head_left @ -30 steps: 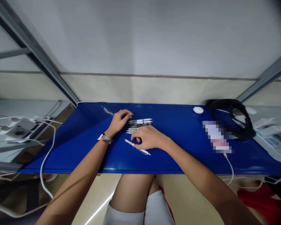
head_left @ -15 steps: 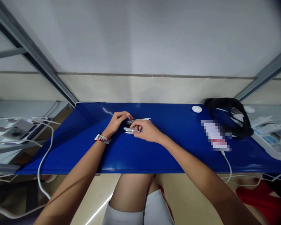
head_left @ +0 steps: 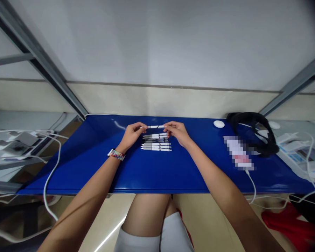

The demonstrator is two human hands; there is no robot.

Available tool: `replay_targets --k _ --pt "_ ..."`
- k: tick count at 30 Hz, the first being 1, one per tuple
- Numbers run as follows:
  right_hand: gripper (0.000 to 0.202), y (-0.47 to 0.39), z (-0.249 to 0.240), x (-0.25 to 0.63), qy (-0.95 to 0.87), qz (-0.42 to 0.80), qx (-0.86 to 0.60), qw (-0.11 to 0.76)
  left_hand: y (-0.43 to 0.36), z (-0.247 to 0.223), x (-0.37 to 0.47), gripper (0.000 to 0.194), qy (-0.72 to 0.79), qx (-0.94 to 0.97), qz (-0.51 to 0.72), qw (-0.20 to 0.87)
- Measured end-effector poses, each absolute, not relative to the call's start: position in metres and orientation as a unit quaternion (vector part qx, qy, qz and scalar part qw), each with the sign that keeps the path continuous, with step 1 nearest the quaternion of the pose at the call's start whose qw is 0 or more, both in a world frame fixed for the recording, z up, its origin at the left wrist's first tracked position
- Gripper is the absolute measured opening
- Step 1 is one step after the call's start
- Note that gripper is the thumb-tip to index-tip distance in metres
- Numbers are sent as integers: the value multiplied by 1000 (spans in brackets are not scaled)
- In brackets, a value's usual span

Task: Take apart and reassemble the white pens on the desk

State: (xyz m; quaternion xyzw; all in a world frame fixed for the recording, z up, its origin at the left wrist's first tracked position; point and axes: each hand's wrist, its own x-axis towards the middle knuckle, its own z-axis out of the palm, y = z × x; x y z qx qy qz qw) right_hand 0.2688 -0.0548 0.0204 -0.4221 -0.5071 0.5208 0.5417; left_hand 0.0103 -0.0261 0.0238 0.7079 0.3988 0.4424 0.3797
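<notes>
Blue tabletop (head_left: 157, 175) spans lower middle of frame. Row of pens (head_left: 156, 144) lies near frame centre, tips toward left. Just beyond row, held pen (head_left: 156, 126) sits roughly level, left hand (head_left: 133, 133) pinching its left end, right hand (head_left: 179, 133) its right. Best handled with light fingertip grip, pen parallel to row, right fingers clear of farther pens' ends.

One left hand (head_left: 132, 136) and one right hand (head_left: 177, 133) hold one pen (head_left: 156, 127), and at least five more pens (head_left: 161, 144) lie on one blue table (head_left: 189, 175), too closely packed for an exact count. There are also one colourful wristband (head_left: 117, 154), at least two white oval objects (head_left: 218, 124), one black headband (head_left: 272, 135) and one blurred flat object (head_left: 238, 153).
</notes>
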Motion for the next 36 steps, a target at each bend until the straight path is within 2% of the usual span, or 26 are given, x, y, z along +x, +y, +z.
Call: replay_targets --k 11,17,19,22,25,27,32,36 --pt "38 -55 19 266 -521 478 -398 585 -29 28 17 48 382 721 416 401" --pt "34 -57 16 263 -545 463 -377 588 -29 25 16 68 413 699 423 402" --pt "35 -56 15 263 -539 467 -379 590 -31 26 15 62 408 703 433 390" --pt "39 -54 14 265 -518 479 -388 594 -31 26 15 33 381 704 460 385" --pt "41 -52 13 268 -505 495 -390 590 -30 26 15 31 383 706 456 384" --pt "42 -51 13 269 -497 504 -388 590 -30 26 14 39 390 701 448 395" --pt "43 -51 13 270 -482 510 -393 594 -29 26 14 33 372 696 453 414" --pt "42 -50 11 270 -487 510 -390 592 -28 27 14 39 384 692 447 416"
